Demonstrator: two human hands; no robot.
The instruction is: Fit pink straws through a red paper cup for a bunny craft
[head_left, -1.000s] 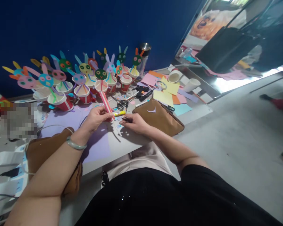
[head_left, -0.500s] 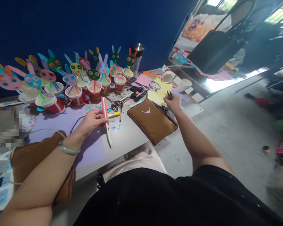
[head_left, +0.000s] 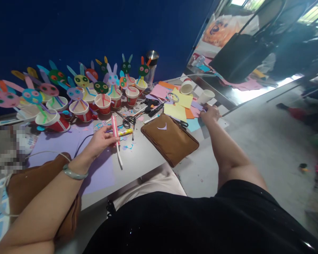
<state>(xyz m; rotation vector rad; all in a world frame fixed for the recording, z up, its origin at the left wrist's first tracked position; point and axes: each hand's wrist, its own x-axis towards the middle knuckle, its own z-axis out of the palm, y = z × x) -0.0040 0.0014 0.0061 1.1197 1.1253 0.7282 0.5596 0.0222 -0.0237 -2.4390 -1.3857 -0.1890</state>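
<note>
My left hand (head_left: pixel 99 143) is closed in a pinch over the table's left half. It holds a narrow pink-and-white striped piece (head_left: pixel 115 126), with a white stick (head_left: pixel 119 155) pointing down from its lower end. At the right, my right hand (head_left: pixel 211 114) reaches over the colored paper, beside a white paper cup (head_left: pixel 206 96). Its fingers look curled around something small and dark that I cannot make out. Yellow paper (head_left: pixel 175 112) and a light-blue sheet (head_left: pixel 193 124) lie just left of that hand. A brown pouch (head_left: pixel 171 141) with a purple scrap on it lies between my hands.
Several red-and-white cups (head_left: pixel 103 104) with paper rabbit figures line the back left. A lidded bottle (head_left: pixel 152 68) stands by the blue wall. Scissors (head_left: pixel 128 121), a yellow tube (head_left: pixel 125 133) and paper scraps lie mid-table. A tipped cup (head_left: pixel 187 86) rests behind the papers.
My right hand has moved right, from over the yellow paper to beside the white cup. My left hand keeps its hold on the striped piece. The view has shifted slightly.
</note>
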